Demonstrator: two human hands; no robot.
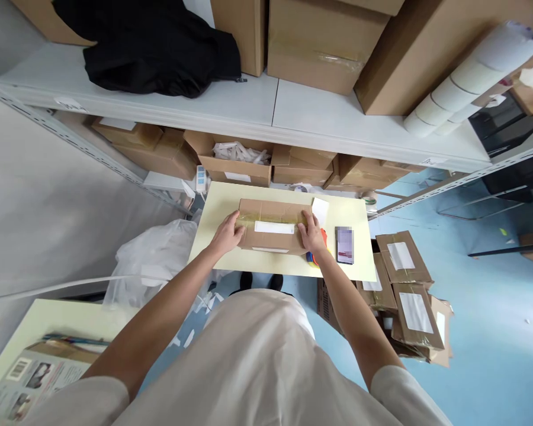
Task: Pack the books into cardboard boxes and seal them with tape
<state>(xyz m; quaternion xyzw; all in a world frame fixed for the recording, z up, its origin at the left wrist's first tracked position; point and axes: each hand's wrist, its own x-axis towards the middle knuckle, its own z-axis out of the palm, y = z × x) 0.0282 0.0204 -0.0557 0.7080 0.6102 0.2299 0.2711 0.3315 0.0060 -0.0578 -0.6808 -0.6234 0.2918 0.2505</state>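
A brown cardboard box [273,211], taped along its top, sits on the pale yellow table [222,266]. A white label [274,227] lies across the tape, and another white strip shows on the near side. My left hand [227,233] grips the box's left end, thumb on top. At the right end my right hand [311,231] holds the same box, its fingers over the top edge. Partly hidden behind my right hand is a red, yellow and blue object [313,258], perhaps a tape dispenser. Beside it lies a phone [345,245] with its screen lit.
White paper [320,209] lies behind the box. A shelf [249,106] with cartons and black cloth [160,53] overhangs the table's back. Labelled parcels [408,296] are piled on the floor at right. Clear plastic bags [151,254] stand at left, near a lower table [57,319].
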